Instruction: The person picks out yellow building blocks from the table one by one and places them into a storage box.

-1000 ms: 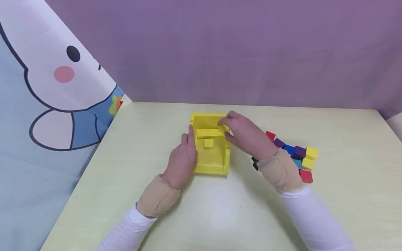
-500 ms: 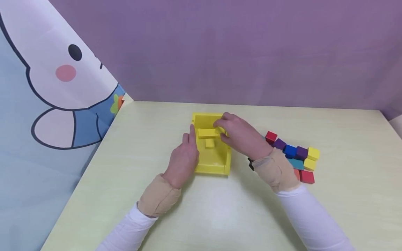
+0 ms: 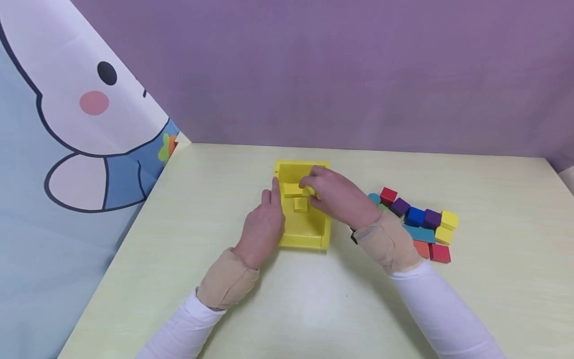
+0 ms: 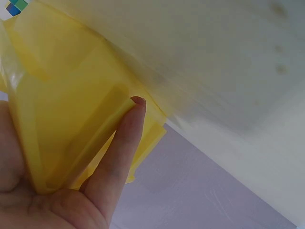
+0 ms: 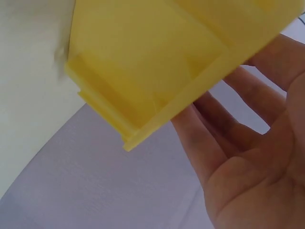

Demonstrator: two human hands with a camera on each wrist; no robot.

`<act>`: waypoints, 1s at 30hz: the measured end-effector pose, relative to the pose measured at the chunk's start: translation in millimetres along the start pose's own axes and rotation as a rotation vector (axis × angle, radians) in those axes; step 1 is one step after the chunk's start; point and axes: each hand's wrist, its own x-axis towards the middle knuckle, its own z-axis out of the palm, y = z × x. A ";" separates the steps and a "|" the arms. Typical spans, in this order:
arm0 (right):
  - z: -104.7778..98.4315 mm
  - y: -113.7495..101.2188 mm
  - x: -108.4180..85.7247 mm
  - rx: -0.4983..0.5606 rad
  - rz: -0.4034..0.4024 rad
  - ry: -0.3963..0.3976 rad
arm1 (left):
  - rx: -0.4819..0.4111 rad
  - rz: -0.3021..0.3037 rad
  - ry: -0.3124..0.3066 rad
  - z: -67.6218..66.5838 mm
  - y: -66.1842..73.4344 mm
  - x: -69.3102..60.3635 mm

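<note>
A yellow box stands on the table, its inside facing up. Within it lie a long yellow block and a small yellow block. Along the box's left wall rests my left hand, index finger stretched out; in the left wrist view that hand touches the yellow wall. My right hand reaches over the right wall and pinches a yellow block, partly hidden by the fingers, at the long block's right end. The right wrist view shows the hand behind the box wall.
Right of the box, partly under my right forearm, lies a group of blocks, among them a red block, a blue block, a teal block and a yellow block. A purple backdrop rises behind the table.
My right hand has moved left and slightly toward me with the pinched block, uncovering more of the coloured blocks. The left hand has stayed at the box's left wall.
</note>
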 end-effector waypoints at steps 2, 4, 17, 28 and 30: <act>1.5 -0.4 0.8 -0.005 -0.003 -0.004 | 0.004 0.009 0.008 -0.5 0.3 -0.2; 3.1 -0.3 1.1 -0.007 -0.006 -0.004 | 0.006 0.016 0.019 -0.5 0.4 -0.4; 6.5 -1.1 5.3 -0.023 -0.009 -0.040 | -0.014 -0.005 0.001 -0.9 0.5 -0.4; 10.3 -2.4 10.6 -0.089 -0.027 -0.077 | -0.020 -0.019 -0.018 -1.1 0.4 -0.3; 10.6 -3.0 11.6 -0.096 -0.021 -0.088 | -0.018 -0.020 -0.018 -1.1 0.3 -0.3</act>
